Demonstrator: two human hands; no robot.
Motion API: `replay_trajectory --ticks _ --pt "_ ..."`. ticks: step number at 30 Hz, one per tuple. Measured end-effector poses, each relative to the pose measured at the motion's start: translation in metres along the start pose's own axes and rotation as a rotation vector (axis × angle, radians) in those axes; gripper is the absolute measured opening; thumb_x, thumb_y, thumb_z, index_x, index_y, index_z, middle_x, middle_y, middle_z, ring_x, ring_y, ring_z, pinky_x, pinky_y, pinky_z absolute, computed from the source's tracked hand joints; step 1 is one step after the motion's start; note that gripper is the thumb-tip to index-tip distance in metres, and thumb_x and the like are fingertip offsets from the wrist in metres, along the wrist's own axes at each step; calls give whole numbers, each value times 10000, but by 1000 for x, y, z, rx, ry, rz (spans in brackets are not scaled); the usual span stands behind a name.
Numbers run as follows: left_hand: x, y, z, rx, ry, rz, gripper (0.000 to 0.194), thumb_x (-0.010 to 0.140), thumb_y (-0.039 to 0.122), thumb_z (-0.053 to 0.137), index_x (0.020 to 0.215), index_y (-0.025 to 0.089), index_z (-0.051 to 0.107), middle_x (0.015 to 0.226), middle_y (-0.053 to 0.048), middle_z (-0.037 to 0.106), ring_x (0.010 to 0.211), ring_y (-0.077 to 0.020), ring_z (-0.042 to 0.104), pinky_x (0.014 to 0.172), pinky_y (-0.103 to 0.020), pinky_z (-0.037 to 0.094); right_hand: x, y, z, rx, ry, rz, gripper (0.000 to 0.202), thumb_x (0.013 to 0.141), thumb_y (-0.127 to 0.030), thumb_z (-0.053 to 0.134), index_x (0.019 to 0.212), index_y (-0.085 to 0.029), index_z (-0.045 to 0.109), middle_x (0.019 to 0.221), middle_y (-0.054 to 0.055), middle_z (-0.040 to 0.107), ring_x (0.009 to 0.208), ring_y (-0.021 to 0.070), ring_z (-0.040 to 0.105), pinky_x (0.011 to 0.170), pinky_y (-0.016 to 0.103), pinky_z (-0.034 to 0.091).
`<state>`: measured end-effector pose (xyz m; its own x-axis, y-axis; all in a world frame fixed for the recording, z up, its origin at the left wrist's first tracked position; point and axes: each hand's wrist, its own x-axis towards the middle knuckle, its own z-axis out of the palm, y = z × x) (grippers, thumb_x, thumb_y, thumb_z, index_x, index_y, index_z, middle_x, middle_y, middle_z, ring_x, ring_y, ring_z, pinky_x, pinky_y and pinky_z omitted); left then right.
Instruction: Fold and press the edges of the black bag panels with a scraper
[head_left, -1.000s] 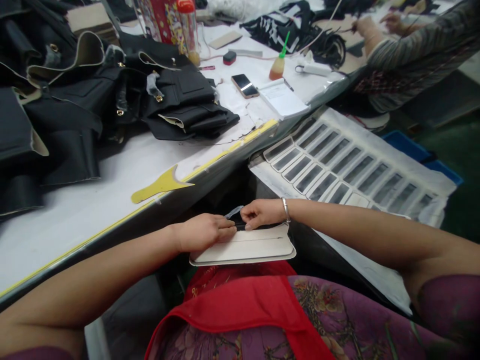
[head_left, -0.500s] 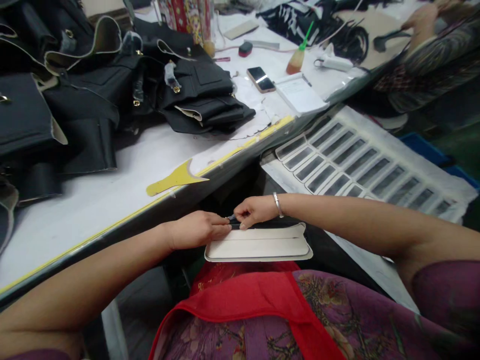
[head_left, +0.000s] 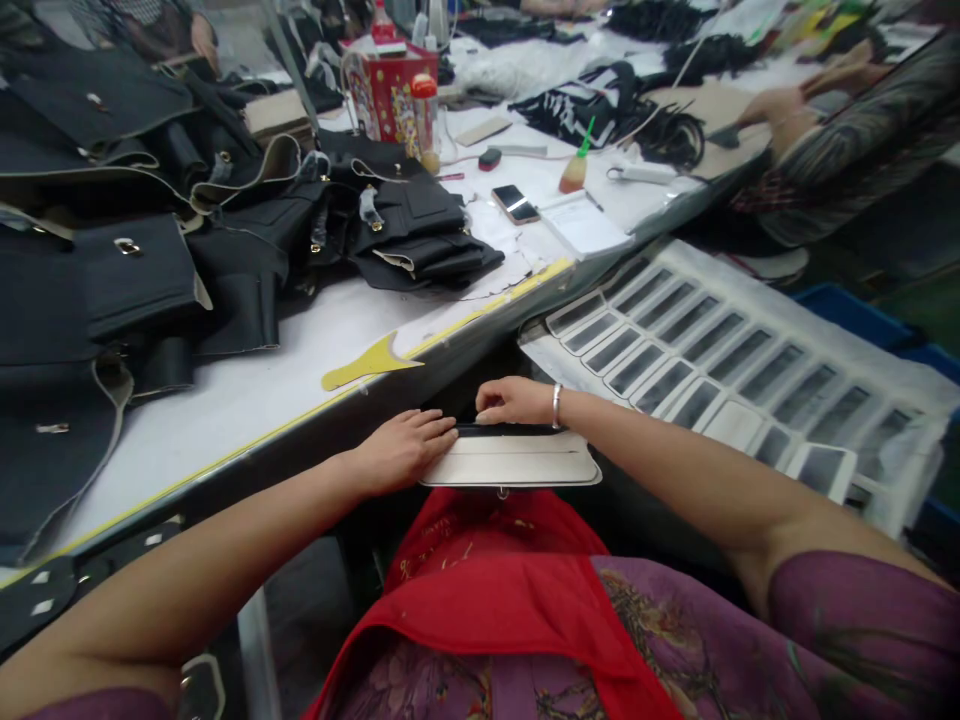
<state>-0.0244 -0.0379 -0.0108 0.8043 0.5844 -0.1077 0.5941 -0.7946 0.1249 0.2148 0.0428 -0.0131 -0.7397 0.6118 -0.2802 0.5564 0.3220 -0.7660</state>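
Observation:
A cream panel point(head_left: 517, 462) with a dark strip along its far edge lies in front of my body, above my red apron. It looks like the pale side of a bag piece, and a small metal ring hangs below its near edge. My left hand point(head_left: 409, 447) rests flat on the panel's left end, fingers stretched out over the dark strip. Just beyond that strip, my right hand point(head_left: 517, 402) has its fingers curled in and a bracelet at the wrist. Whatever its fingertips may hold is hidden.
Black bag pieces point(head_left: 142, 270) are heaped on the white worktable point(head_left: 322, 330). At its edge lies a yellow template point(head_left: 371, 362). Farther back are a phone point(head_left: 515, 204), notepad point(head_left: 585, 225) and glue bottle point(head_left: 574, 172). Dark-windowed panels point(head_left: 697, 340) are laid out at right, near another person's arm point(head_left: 847, 130).
My left hand has flattened, its fingers now stretched out. My right hand has lifted slightly away from the panel's far edge, out of its pinch there. The camera view has tilted up.

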Motion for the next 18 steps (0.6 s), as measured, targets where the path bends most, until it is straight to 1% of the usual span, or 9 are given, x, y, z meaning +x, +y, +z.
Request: replay_trajectory --ticks 2,4,6,8,10,11,13,15,18 --pt "-5 7 0 40 14 -70 393 907 297 339 1281 245 448 1392 -72 388 1280 -267 329 1010 -454 312 -45 -3 -9 -58 202 -24 205 776 -329 536 845 -143 587 749 12 594 683 114 529 638 228 402" --pt "-6 16 0 73 63 -129 376 902 319 353 1251 264 482 1422 -62 340 1306 -286 279 1022 -505 264 -95 -5 -8 -173 349 -84 208 800 -316 516 893 -147 595 835 43 609 767 136 547 711 255 420" --pt "2 33 2 67 151 -167 361 885 321 392 1215 247 519 1419 -75 341 1305 -299 275 1030 -530 234 -140 -5 5 -312 413 -142 247 801 -326 536 962 -148 595 927 73 616 863 165 550 792 293 418" --pt "16 59 6 -11 250 -141 380 863 334 443 1210 200 521 1377 -110 398 1265 -284 344 1028 -489 279 -170 -1 29 -439 446 -161 306 794 -353 565 1025 -152 589 994 90 620 939 192 545 878 347 388" --pt "34 87 12 -125 337 -73 412 839 357 493 1199 157 519 1290 -136 486 1174 -250 447 980 -416 374 -184 7 55 -534 515 -152 277 807 -347 560 1013 -167 601 998 83 633 970 199 547 950 393 332" --pt "42 100 16 -168 370 -45 388 834 353 507 1162 150 541 1230 -134 533 1116 -235 491 942 -391 413 -186 11 67 -562 567 -143 229 824 -329 542 979 -176 612 979 72 641 968 192 552 971 402 308" --pt "55 118 26 -198 421 -27 261 845 310 497 1035 166 604 1111 -101 605 1019 -212 542 884 -369 450 -183 17 85 -578 684 -125 166 858 -287 498 898 -194 629 929 47 653 956 170 559 992 391 284" --pt "61 127 35 -177 462 -38 200 864 264 461 920 182 636 1035 -66 639 979 -200 557 862 -360 454 -179 19 96 -563 781 -110 164 869 -269 482 850 -204 632 904 30 655 956 154 556 1002 375 271" --pt "61 128 42 -129 504 -53 213 873 236 435 893 180 639 1019 -50 648 984 -198 556 853 -346 449 -173 19 103 -538 854 -71 153 860 -282 499 835 -208 630 888 24 650 957 154 544 1017 376 243"
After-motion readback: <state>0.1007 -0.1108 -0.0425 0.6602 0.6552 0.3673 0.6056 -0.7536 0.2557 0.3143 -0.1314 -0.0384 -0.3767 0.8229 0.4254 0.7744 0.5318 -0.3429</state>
